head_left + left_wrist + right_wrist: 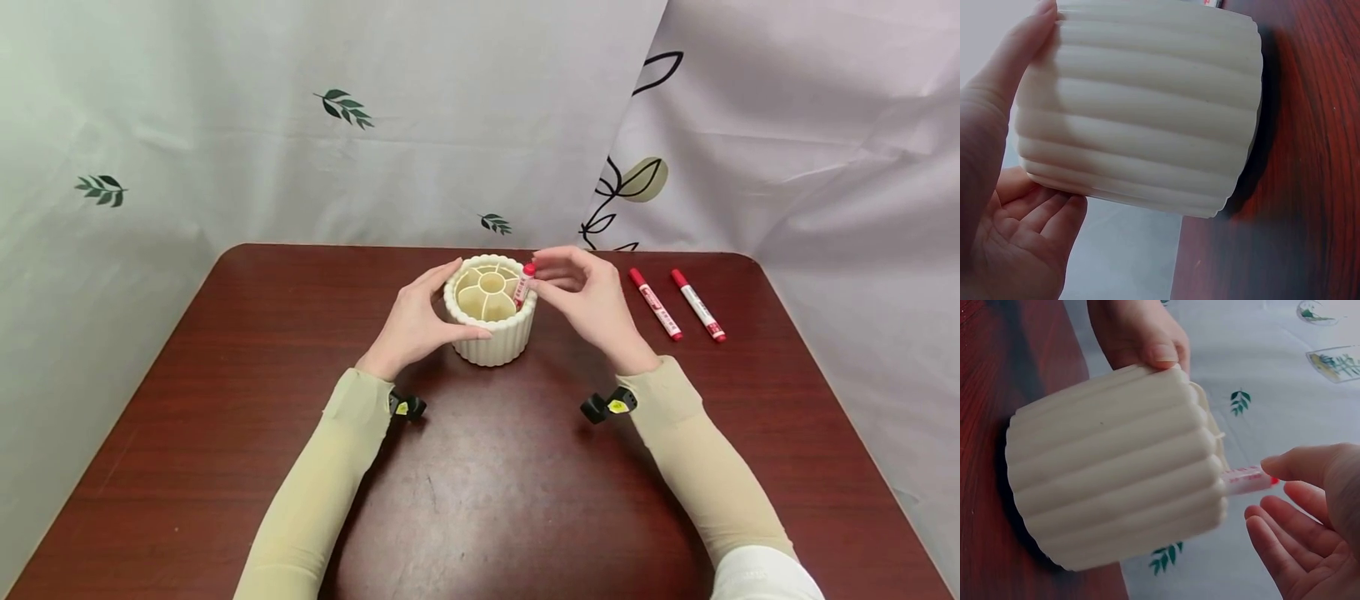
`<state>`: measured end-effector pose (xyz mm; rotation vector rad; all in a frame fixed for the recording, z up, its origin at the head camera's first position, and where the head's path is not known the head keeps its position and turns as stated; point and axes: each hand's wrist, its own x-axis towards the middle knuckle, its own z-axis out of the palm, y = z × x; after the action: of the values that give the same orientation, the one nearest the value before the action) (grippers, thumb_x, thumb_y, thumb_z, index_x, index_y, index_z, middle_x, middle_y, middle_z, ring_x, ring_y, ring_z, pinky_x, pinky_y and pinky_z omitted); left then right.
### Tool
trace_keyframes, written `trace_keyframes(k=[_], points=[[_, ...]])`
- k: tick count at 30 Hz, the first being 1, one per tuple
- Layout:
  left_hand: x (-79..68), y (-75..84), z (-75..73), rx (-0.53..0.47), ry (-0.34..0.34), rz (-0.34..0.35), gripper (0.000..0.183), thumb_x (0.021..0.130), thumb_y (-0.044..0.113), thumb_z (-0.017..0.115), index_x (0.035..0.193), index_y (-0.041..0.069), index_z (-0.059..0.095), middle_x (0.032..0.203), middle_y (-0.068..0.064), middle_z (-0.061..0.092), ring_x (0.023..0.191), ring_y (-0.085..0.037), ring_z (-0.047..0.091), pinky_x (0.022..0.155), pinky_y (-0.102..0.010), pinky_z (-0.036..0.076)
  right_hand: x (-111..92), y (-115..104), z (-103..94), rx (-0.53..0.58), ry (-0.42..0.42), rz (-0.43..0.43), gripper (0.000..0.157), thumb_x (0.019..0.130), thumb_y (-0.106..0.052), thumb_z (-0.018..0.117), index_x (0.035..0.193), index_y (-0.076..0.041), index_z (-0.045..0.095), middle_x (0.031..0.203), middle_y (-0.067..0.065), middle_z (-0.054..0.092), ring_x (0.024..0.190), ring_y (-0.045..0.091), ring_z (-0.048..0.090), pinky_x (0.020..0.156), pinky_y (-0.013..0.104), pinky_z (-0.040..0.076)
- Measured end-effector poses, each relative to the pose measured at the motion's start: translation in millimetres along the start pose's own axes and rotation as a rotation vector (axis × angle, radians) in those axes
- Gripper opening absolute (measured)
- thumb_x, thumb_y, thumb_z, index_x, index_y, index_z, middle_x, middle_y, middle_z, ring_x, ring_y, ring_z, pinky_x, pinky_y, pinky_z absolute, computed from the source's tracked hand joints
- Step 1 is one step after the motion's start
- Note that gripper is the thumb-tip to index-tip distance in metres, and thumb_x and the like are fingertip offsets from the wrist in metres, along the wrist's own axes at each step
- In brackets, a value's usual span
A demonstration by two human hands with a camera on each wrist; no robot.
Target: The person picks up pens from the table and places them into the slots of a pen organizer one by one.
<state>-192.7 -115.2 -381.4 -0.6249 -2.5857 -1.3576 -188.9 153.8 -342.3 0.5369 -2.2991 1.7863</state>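
Observation:
A cream, ribbed pen holder (491,343), round with several compartments about a central ring, stands on the table. My left hand (416,321) grips its left side, thumb along the near rim and fingers round the far side. In the left wrist view the holder's ribbed wall (1141,106) lies between thumb and fingers. A white marker (522,286) with red ends leans in a right-hand compartment, its lower part hidden inside. My right hand (588,300) pinches its upper end between thumb and index finger, while the other fingers (1291,531) spread loosely beside it.
On the table to the right lie two more red-capped white markers, a nearer marker (656,304) and a farther-right marker (699,306). Behind the dark red wooden table (480,500) hangs a pale curtain (450,125) with leaf prints.

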Motion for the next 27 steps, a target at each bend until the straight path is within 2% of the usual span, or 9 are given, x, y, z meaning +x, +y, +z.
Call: trace_keyframes(k=[5, 11, 16, 22, 27], points=[[-1.5, 1.9, -1.5, 0.042, -0.006, 0.013, 0.113, 0.062, 0.054, 0.096, 0.154, 0.013, 0.046, 0.152, 0.002, 0.048, 0.135, -0.012, 0.047, 0.108, -0.034, 0.043, -8.7, -3.3, -14.9, -0.023, 0.035, 0.015, 0.036, 0.088, -0.015, 0.083, 0.122, -0.01, 0.072, 0.115, 0.004, 0.072, 0.099, 0.02, 0.071, 0.087, 0.031, 0.058], [-4.9, 4.8, -4.1, 0.101, -0.015, 0.03, 0.111, 0.065, 0.058, 0.092, 0.154, 0.01, 0.046, 0.153, -0.001, 0.048, 0.138, -0.013, 0.044, 0.111, -0.035, 0.04, -18.0, 1.9, -35.2, -0.098, 0.077, 0.046, 0.036, 0.088, -0.019, 0.083, 0.123, -0.012, 0.072, 0.116, 0.002, 0.071, 0.102, 0.018, 0.069, 0.088, 0.028, 0.056], [-8.9, 6.5, -7.4, 0.143, -0.018, 0.05, 0.107, 0.07, 0.061, 0.087, 0.153, 0.008, 0.047, 0.152, -0.003, 0.049, 0.139, -0.014, 0.043, 0.113, -0.036, 0.038, -26.3, 2.0, -49.4, -0.149, 0.099, 0.107, 0.037, 0.09, -0.017, 0.081, 0.125, -0.01, 0.071, 0.117, 0.005, 0.071, 0.102, 0.017, 0.069, 0.085, 0.025, 0.055], [-15.0, 11.0, -13.9, 0.185, -0.026, 0.052, 0.096, 0.076, 0.063, 0.082, 0.151, 0.012, 0.051, 0.149, -0.003, 0.051, 0.137, -0.015, 0.046, 0.111, -0.037, 0.04, -35.4, -13.2, -60.4, -0.223, 0.123, 0.144, 0.034, 0.092, -0.013, 0.078, 0.124, -0.002, 0.071, 0.112, 0.009, 0.073, 0.095, 0.015, 0.071, 0.086, 0.02, 0.054], [-21.3, 15.9, -17.4, 0.212, -0.022, 0.038, 0.089, 0.079, 0.058, 0.083, 0.148, 0.01, 0.055, 0.149, -0.005, 0.052, 0.137, -0.017, 0.047, 0.111, -0.038, 0.041, -37.9, 12.7, -77.5, -0.245, 0.162, 0.146, 0.037, 0.091, -0.014, 0.08, 0.125, -0.004, 0.071, 0.113, 0.008, 0.073, 0.092, 0.009, 0.07, 0.084, 0.016, 0.053]])
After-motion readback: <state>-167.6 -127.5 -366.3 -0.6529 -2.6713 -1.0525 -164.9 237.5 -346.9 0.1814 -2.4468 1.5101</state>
